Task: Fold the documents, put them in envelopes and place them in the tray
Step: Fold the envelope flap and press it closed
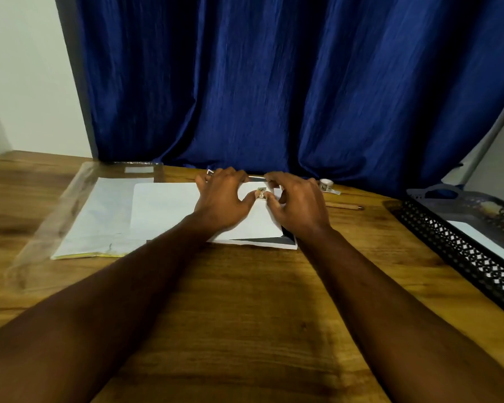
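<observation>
The white paper envelope with dark lining (258, 223) is laid flat on the wooden table (245, 315). It is gripped by the left hand (220, 199) and the right hand (297, 205), with fingers curled at its far edge. A small patterned sticker (261, 193) at its centre is pressed by both thumbs. A black mesh tray (448, 244) is set well to its right.

Left hand (222, 199), right hand (298, 206) (on envelope (255, 226))

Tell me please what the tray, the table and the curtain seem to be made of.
Tray: likely black plastic, matte; its wall is a moulded lattice of holes.
Table: wood or wood-look laminate, slight sheen; brown grain shows.
Curtain: blue woven fabric, soft sheen; it hangs in crinkled folds.
</observation>
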The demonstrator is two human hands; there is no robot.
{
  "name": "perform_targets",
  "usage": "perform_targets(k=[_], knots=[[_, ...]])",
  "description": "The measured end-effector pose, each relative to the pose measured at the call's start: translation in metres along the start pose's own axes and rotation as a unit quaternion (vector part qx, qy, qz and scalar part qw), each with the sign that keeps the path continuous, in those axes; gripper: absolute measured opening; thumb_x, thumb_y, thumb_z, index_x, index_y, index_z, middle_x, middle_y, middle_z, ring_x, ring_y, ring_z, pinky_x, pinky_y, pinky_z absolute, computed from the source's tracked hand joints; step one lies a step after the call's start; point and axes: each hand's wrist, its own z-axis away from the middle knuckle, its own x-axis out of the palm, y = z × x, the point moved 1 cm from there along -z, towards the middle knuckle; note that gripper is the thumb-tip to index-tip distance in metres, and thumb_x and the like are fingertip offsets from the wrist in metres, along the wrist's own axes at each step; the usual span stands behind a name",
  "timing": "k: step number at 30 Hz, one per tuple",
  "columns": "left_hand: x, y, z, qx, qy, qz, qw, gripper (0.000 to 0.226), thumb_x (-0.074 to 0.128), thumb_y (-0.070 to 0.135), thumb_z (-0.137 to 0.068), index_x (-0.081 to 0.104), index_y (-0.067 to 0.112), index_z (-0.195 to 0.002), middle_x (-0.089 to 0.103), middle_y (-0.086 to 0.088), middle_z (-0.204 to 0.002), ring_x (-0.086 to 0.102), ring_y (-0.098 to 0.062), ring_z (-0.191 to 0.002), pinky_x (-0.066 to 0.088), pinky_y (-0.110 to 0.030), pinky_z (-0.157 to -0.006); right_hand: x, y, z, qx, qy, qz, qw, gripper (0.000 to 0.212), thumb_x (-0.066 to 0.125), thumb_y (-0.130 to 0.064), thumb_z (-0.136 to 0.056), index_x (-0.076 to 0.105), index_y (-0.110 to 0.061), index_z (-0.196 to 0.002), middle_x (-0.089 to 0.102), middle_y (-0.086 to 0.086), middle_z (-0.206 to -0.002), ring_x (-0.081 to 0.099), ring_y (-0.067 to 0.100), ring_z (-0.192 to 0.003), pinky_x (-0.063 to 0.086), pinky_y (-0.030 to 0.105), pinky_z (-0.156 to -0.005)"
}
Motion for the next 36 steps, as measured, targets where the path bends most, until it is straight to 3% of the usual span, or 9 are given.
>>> perform_targets(k=[5,13,26,33,36], knots=[[0.001,0.001,0.002,0.01,0.002,0.005,1.0,0.037,0.061,0.055,-0.097,0.064,0.026,-0.119,0.065,0.004,-0.12,0.055,-0.02,-0.119,0.03,-0.05,-0.105,0.002,0.0,-0.002,-0.003,0.003,0.006,1.0,0.02,0.074,-0.033,-0.097,0.08,-0.026,-0.115,0.076,-0.01,-0.113,0.068,0.01,-0.089,0.04,0.035,-0.089],[-0.001,0.002,0.002,0.032,0.006,0.003,0.999,0.044,0.06,0.061,-0.094,0.066,0.025,-0.118,0.065,0.005,-0.115,0.055,-0.019,-0.115,0.028,-0.044,-0.094,-0.002,-0.002,-0.004,-0.016,-0.022,0.015,1.0,0.009,0.067,-0.028,-0.102,0.075,-0.027,-0.108,0.072,-0.01,-0.109,0.064,0.012,-0.091,0.035,0.034,-0.085],[-0.002,0.005,0.003,0.048,-0.016,-0.014,0.999,0.055,0.056,0.07,-0.091,0.065,0.025,-0.123,0.063,0.004,-0.117,0.054,-0.018,-0.115,0.027,-0.044,-0.094,-0.027,-0.003,-0.009,-0.057,-0.093,0.045,0.993,0.011,0.06,-0.018,-0.103,0.062,-0.029,-0.104,0.066,-0.006,-0.096,0.06,0.017,-0.082,0.05,0.042,-0.08],[-0.001,0.005,0.006,0.066,-0.016,-0.012,0.998,0.061,0.05,0.08,-0.088,0.065,0.027,-0.115,0.053,0.012,-0.104,0.052,-0.015,-0.107,0.028,-0.042,-0.091,-0.033,-0.007,-0.008,-0.054,-0.102,0.054,0.992,0.009,0.065,-0.018,-0.102,0.066,-0.025,-0.107,0.066,-0.005,-0.102,0.059,0.016,-0.085,0.036,0.031,-0.074],[-0.002,0.006,0.007,0.067,-0.01,-0.009,0.998,0.058,0.047,0.078,-0.091,0.065,0.026,-0.112,0.052,0.012,-0.101,0.049,-0.013,-0.104,0.026,-0.041,-0.089,-0.034,-0.009,-0.007,-0.05,-0.107,0.046,0.992,0.007,0.064,-0.02,-0.103,0.065,-0.027,-0.106,0.064,-0.007,-0.1,0.06,0.016,-0.085,0.044,0.035,-0.073]])
